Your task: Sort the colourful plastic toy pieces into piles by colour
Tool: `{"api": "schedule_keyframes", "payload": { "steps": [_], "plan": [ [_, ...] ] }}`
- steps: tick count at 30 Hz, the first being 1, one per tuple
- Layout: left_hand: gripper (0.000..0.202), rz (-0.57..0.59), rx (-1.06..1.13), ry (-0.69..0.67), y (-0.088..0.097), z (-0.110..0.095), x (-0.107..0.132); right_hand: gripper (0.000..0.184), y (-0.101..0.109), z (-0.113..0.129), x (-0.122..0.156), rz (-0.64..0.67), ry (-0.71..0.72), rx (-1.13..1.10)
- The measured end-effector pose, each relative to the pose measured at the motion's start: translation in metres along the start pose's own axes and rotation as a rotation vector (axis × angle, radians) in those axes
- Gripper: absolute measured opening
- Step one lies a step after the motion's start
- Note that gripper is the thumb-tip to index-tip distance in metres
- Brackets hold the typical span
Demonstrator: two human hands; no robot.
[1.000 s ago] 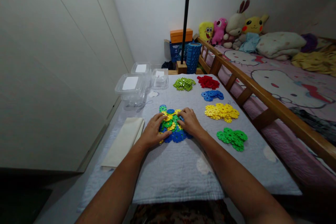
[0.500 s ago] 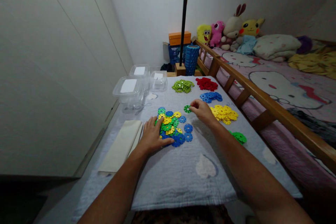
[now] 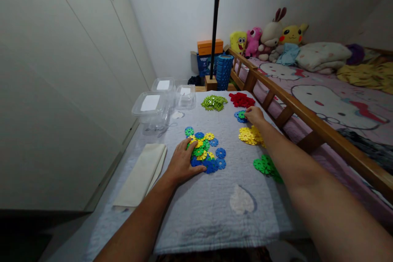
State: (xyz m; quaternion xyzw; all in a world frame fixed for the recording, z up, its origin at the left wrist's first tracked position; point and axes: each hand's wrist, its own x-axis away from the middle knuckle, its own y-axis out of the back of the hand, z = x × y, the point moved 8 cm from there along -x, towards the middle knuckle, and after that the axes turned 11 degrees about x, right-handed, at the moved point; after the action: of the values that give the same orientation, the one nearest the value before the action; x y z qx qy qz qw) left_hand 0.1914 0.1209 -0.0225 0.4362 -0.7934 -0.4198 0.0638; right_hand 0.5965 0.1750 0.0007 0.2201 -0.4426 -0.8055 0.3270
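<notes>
My left hand (image 3: 184, 159) rests with fingers spread on the left side of a mixed pile of notched plastic discs (image 3: 202, 151) in blue, green and yellow. Out at the far right, my right hand (image 3: 255, 115) pinches a green notched disc (image 3: 242, 114) over the blue disc pile (image 3: 239, 119), which it partly covers. Nearer me lie a yellow disc pile (image 3: 248, 135) and a green disc pile (image 3: 264, 165), both partly behind my right forearm. At the back are a lime-green pile (image 3: 214, 103) and a red pile (image 3: 241, 100).
Clear plastic boxes (image 3: 149, 104) with white labels stand at the back left. A folded cream cloth (image 3: 141, 176) lies left of my left hand. A black pole (image 3: 214, 24) on a wooden base rises behind the table. The wooden bed rail (image 3: 294, 104) runs along the right side.
My right hand has moved away and to the right with the green disc, from beside the mixed pile to over the blue pile. My left hand has stayed on the mixed pile, shifting slightly.
</notes>
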Motion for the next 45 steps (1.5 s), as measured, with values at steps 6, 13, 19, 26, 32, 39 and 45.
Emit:
{"api": "schedule_keyframes", "payload": {
  "steps": [6, 13, 19, 26, 32, 39, 45],
  "plan": [
    [0.085, -0.001, 0.058, 0.006, 0.001, -0.001, -0.001, 0.023, 0.010, 0.010, 0.010, -0.129, 0.055, 0.050],
    [0.077, -0.021, 0.067, 0.000, 0.001, -0.003, -0.002, 0.029, 0.003, 0.027, 0.039, -0.140, 0.258, 0.147],
    [0.075, -0.024, 0.057, -0.005, 0.002, -0.002, -0.001, 0.035, -0.008, 0.037, 0.035, -0.104, 0.216, 0.517],
    [0.074, -0.006, 0.066, 0.004, 0.003, -0.002, -0.001, 0.035, -0.018, 0.045, 0.040, -0.099, 0.295, 0.624],
    [0.072, 0.000, 0.059, -0.003, 0.003, -0.004, -0.001, 0.026, -0.008, 0.049, 0.040, -0.063, 0.309, 0.443],
    [0.067, -0.076, 0.038, -0.014, 0.008, -0.004, -0.001, 0.018, 0.045, 0.019, 0.055, 0.129, 0.289, -0.112],
    [0.060, -0.086, 0.055, -0.019, 0.007, -0.001, -0.001, 0.019, 0.068, -0.024, 0.117, 0.335, 0.372, -0.115]
  ]
}}
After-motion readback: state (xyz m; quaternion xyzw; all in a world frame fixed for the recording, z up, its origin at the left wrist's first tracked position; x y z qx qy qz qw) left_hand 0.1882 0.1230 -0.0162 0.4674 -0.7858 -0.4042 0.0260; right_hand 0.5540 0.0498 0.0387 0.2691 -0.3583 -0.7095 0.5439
